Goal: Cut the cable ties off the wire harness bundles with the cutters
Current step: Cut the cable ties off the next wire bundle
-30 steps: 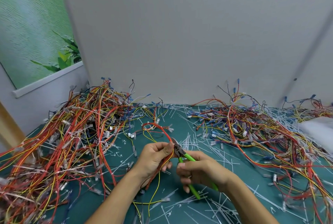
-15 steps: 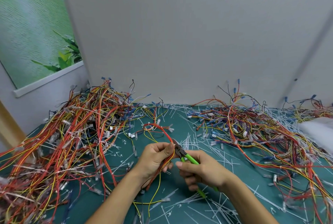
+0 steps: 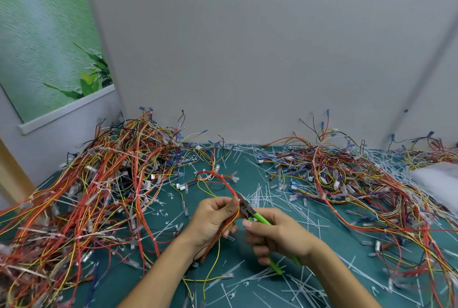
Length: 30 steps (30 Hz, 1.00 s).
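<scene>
left hand (image 3: 215, 221) pinching harness (image 3: 224, 185), right hand (image 3: 277, 233) gripping cutters (image 3: 257, 217)

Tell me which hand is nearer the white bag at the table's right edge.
Right. The right hand, holding the green cutters, lies closer to the white bag; the left hand sits farther left, gripping wires.

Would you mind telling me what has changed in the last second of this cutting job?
Very little. The right hand shifted its fingers on the green-handled cutters, whose tip stays at the red and yellow wire bundle. The left hand still grips that bundle; the wire piles on the green table are unchanged.
</scene>
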Motion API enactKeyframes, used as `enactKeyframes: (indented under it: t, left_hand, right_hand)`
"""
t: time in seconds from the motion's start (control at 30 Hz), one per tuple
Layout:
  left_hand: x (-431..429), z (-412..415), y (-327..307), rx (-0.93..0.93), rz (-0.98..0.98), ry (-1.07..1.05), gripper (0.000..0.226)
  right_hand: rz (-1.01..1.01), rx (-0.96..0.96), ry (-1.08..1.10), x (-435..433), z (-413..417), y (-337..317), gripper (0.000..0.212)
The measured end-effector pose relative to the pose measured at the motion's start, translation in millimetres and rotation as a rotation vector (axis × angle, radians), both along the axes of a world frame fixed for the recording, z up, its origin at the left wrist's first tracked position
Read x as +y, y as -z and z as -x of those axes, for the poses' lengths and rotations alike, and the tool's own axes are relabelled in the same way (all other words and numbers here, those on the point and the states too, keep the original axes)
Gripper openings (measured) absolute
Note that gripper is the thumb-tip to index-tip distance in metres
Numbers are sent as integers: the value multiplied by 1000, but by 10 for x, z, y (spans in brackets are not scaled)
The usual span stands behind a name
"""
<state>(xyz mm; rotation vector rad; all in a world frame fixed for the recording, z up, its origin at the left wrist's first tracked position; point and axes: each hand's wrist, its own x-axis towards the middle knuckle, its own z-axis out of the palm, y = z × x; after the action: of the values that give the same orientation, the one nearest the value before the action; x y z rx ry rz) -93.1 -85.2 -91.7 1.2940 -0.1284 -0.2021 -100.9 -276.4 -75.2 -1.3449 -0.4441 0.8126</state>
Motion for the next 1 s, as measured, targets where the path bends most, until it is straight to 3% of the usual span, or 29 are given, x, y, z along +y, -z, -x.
enactKeyframes:
  t: [0.27, 0.5, 0.73, 1.0]
  left_hand:
    - [-2, -25, 42, -7, 13, -8, 73]
    - [0, -22, 21, 9, 3, 5, 69]
    - [-1, -7, 12, -8, -17, 0, 88]
    - [-5, -22, 53, -8, -3, -13, 87]
  right_hand:
    - [41, -70, 47, 43, 6, 1, 13]
    - [-32, 9, 10, 34, -7, -11, 12]
    - [-20, -6, 6, 21, -10, -2, 13]
    - [61, -102, 53, 36, -6, 6, 14]
